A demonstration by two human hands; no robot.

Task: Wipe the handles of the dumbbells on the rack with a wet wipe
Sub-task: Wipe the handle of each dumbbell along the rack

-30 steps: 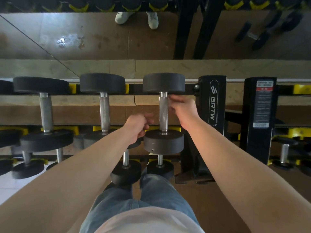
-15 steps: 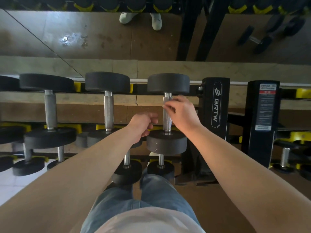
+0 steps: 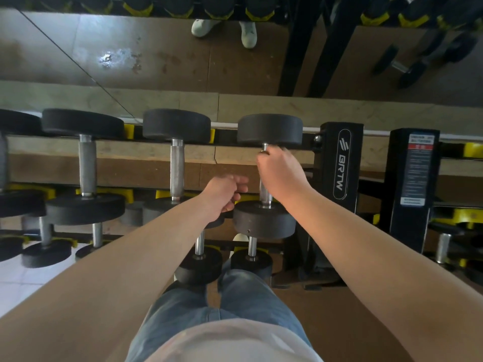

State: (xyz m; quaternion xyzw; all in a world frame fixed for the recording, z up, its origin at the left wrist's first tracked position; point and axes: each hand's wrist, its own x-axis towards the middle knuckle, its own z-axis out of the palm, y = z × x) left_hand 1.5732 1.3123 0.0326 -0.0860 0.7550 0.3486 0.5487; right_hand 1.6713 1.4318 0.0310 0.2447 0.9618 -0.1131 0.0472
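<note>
Three black dumbbells with metal handles lie across the top shelf. My right hand [image 3: 279,173] grips the handle [image 3: 266,195] of the rightmost dumbbell, fingers curled round its far end just below the far head [image 3: 269,129]. No wet wipe shows; the hand hides whatever lies under it. My left hand [image 3: 222,197] hovers with curled fingers to the left of that handle, by the near head [image 3: 264,220], with nothing visible in it. The middle handle [image 3: 177,171] and the left handle [image 3: 87,165] are bare.
A black rack upright [image 3: 339,163] stands right beside my right hand, with a second black post [image 3: 413,173] farther right. Smaller dumbbells [image 3: 200,267] sit on the lower shelf near my knees. A mirror behind the rack reflects white shoes [image 3: 248,32].
My right hand slid a little toward me along the handle, then back up to its far end. My left hand stayed almost where it was.
</note>
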